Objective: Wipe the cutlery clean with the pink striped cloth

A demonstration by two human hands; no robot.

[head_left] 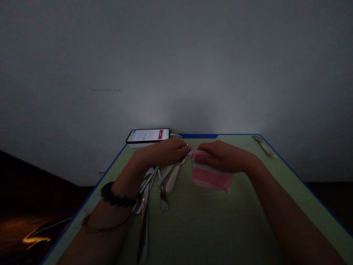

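My left hand (pixel 172 151) is closed, fingers pinched, around a thin pale, shiny utensil (pixel 189 154). Most of it is hidden, so its exact kind cannot be told. Close by on the right, my right hand (pixel 220 156) grips a pink and white cloth (pixel 212 178) whose lower part hangs down. The utensil's visible bit meets the edge of the cloth between the two hands. Beneath my left hand and wrist lies a loose pile of metal cutlery (pixel 149 182). A utensil with a cream handle (pixel 172 179) lies at the pile's right side.
A lit phone (pixel 149 135) rests on a white box (pixel 142 145) at the table's back left corner. One spoon with a pale handle (pixel 264 147) lies alone at the back right. The pale green table (pixel 209 228) has a blue edge and stands against a grey wall (pixel 176 66).
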